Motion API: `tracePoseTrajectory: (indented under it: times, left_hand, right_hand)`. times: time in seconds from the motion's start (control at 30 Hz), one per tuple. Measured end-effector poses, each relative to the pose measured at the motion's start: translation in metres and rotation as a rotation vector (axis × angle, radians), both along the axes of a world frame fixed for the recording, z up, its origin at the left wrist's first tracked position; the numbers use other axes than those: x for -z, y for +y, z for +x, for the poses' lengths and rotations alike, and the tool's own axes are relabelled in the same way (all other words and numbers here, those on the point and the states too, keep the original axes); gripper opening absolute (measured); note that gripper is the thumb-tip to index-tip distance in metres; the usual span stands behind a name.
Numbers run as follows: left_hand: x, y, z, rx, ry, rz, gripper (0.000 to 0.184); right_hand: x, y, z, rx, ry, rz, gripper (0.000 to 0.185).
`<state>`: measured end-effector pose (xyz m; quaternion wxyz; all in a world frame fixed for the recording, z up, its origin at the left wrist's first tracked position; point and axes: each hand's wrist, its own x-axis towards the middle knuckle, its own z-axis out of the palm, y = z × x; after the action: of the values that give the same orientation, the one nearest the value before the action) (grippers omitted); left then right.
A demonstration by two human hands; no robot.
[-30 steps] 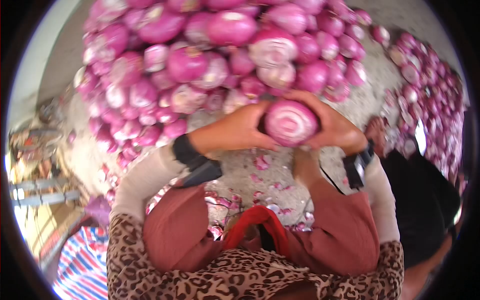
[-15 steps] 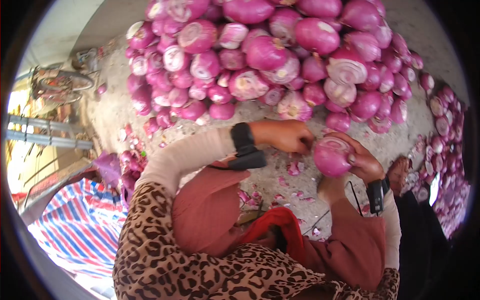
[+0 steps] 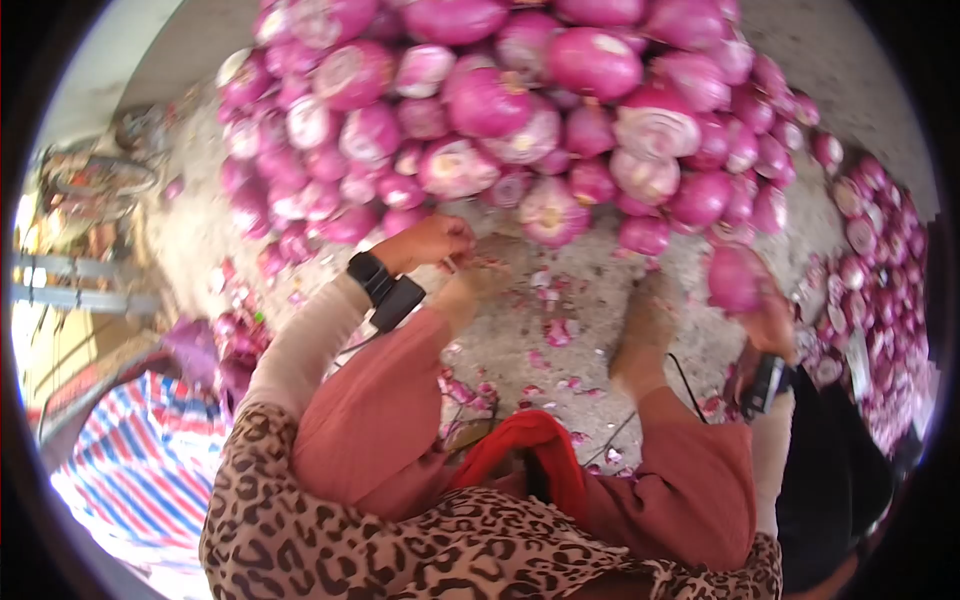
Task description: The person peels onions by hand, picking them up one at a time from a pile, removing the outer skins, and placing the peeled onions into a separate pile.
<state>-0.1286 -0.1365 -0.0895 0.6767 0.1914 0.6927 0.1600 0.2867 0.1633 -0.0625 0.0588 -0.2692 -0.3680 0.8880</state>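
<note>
Onion (image 3: 737, 278) in the right hand (image 3: 772, 318), left hand (image 3: 432, 243) curled

At the lower left of the frame I have a striped bag or sheet (image 3: 150, 440), I can't tell which; whatever is in it is hidden from me. Just above and beside it sits a purple sack (image 3: 190, 345), with reddish onions or skins against its right side; I can't say whether they lie inside it. Across the top, a big pile (image 3: 490, 100) of loose onions rests on the floor (image 3: 515, 330), and a second heap (image 3: 865, 235) runs down the right edge.

The right arm reaches up from the lower right, and its grip is closed around the onion at centre right, fingers wrapped on its lower right side; it's blurred on my feed. The left forearm slants up from the lower left, putting that hand left of centre, near the pile's lower edge. Its fingers are bent in, with a pale sliver at their tips; I can't tell whether that grip has hold of anything. Skin scraps (image 3: 560, 330) litter the floor between the two feet.
</note>
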Motion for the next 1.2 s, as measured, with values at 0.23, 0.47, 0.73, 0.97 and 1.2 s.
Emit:
tracePoseTrajectory:
  times: [0.23,0.47,0.73,0.97,1.2]
  left_hand:
    - [0.003,-0.08,-0.042,-0.335,-0.188,-0.212,0.023]
    - [0.0,-0.029,-0.019,-0.264,-0.237,0.076,0.023]
    - [-0.003,-0.088,-0.015,-0.499,-0.073,0.084,0.018]
    - [0.008,-0.187,0.007,-0.908,0.739,0.154,0.03]
    - [0.016,-0.153,0.017,-0.942,0.294,-0.161,0.08]
  right_hand:
    - [0.007,0.024,0.028,0.462,-0.222,0.019,0.051]
    - [-0.029,-0.02,-0.033,-0.015,-0.159,0.056,0.072]
    - [-0.016,-0.016,-0.05,-0.175,-0.069,0.034,0.076]
    - [0.015,0.032,0.025,0.396,-0.136,0.009,0.047]
    - [0.031,0.101,0.055,0.428,-0.291,-0.028,0.049]
